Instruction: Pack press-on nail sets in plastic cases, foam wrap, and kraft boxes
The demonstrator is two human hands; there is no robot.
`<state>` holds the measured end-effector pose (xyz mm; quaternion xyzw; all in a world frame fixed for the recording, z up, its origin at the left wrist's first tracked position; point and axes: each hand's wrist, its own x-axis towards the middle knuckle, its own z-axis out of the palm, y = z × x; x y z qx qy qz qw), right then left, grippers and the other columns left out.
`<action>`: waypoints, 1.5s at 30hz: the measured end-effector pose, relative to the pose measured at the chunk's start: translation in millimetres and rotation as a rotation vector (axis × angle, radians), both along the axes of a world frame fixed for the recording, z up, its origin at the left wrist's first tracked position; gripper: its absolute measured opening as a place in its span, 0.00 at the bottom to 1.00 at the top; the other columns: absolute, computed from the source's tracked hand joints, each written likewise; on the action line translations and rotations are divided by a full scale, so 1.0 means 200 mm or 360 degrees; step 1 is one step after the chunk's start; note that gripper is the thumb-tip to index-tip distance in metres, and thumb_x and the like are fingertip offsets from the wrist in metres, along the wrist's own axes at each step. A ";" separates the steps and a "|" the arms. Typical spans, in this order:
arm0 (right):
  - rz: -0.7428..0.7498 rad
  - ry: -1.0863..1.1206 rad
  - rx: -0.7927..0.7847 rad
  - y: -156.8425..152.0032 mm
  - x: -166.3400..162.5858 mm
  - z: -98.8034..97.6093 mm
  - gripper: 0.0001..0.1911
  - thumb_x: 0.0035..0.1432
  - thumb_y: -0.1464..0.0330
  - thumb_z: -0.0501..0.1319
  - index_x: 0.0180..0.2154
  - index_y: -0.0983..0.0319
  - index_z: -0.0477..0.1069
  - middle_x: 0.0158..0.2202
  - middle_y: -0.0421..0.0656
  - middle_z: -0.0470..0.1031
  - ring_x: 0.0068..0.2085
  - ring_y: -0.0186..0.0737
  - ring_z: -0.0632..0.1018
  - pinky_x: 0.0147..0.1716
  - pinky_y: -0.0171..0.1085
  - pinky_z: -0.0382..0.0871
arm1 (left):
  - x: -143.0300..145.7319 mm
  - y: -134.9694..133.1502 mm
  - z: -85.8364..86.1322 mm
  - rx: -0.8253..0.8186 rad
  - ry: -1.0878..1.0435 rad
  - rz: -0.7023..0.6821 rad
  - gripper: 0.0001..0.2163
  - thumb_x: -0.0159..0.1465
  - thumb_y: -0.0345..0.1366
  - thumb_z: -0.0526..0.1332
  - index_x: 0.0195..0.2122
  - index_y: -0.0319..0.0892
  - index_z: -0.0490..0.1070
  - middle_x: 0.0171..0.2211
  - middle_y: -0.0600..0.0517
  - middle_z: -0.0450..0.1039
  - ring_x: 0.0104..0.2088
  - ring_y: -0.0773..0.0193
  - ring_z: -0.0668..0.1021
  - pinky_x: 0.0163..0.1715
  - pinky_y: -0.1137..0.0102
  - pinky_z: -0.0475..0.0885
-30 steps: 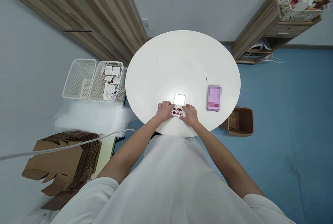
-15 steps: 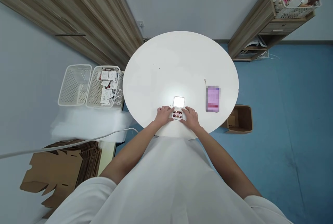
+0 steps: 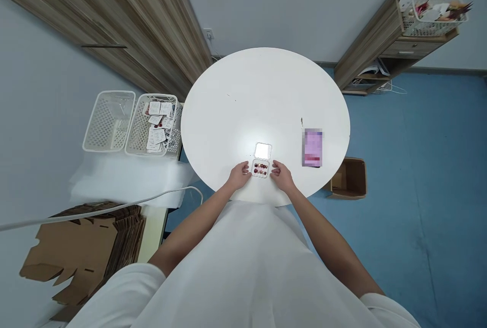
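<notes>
The open nail case (image 3: 261, 168) lies at the worktop's (image 3: 266, 94) six o'clock edge, pinched lightly between left hand (image 3: 239, 176) and right hand (image 3: 282, 175); it is best kept flat and steadied evenly.

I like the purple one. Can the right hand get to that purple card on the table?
Probably yes. The right hand rests beside the small open case, and only bare white table lies between it and the purple card.
</notes>
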<state>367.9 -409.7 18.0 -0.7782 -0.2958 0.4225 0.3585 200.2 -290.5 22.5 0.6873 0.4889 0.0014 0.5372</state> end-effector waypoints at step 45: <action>-0.0632 0.0864 0.0443 0.08 -0.17 0.30 0.19 0.43 0.62 0.64 0.39 0.58 0.66 0.39 0.42 0.74 0.34 0.35 0.75 0.36 0.37 0.69 | -0.18 -0.04 0.23 -0.0897 -0.0851 0.0387 0.16 0.46 0.38 0.67 0.35 0.39 0.69 0.30 0.50 0.72 0.32 0.66 0.74 0.37 0.65 0.70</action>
